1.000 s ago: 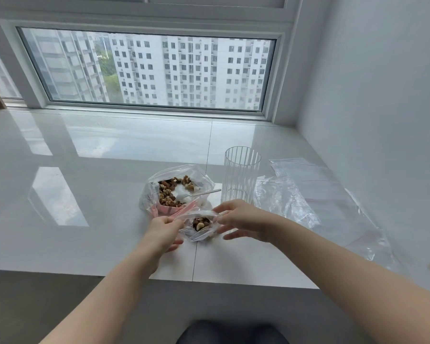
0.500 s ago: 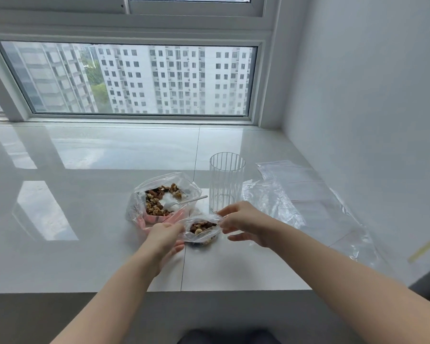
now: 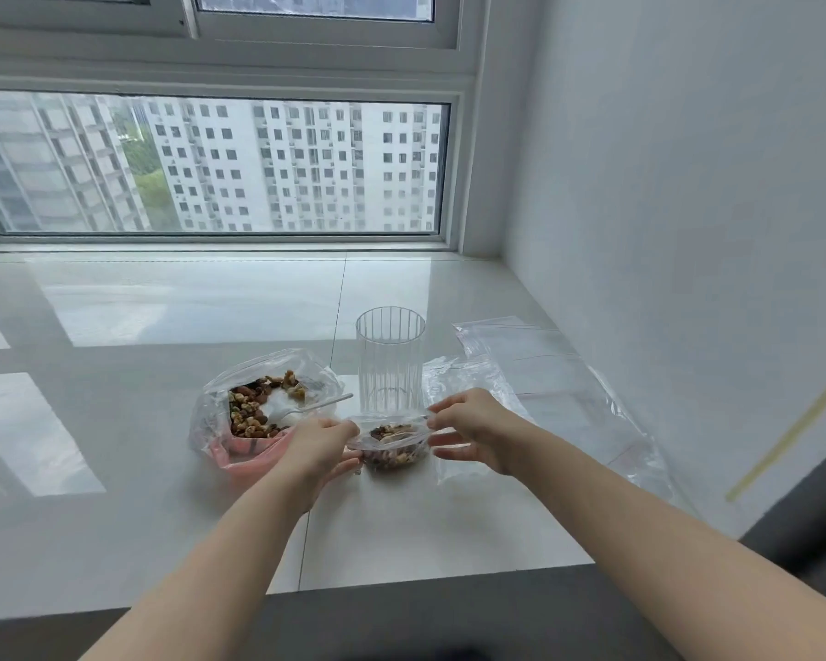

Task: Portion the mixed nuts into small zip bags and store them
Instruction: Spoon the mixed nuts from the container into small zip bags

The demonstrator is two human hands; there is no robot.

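Note:
A small clear zip bag (image 3: 394, 448) with mixed nuts in it sits on the glossy white sill, its mouth pulled wide. My left hand (image 3: 318, 446) pinches the bag's left top corner. The right top corner is pinched by my right hand (image 3: 473, 429). Just left of it lies a large clear bag of mixed nuts (image 3: 258, 407) with a pink bottom, open, and a white plastic spoon (image 3: 306, 407) rests in the nuts.
A tall ribbed clear cup (image 3: 391, 360) stands right behind the small bag. Several empty clear bags (image 3: 544, 374) lie spread to the right along the white wall (image 3: 687, 231). The sill's front edge (image 3: 401, 586) runs under my forearms; a window is behind.
Both hands have drawn apart a little, stretching the small bag's mouth wider. The camera has tilted up, showing more window.

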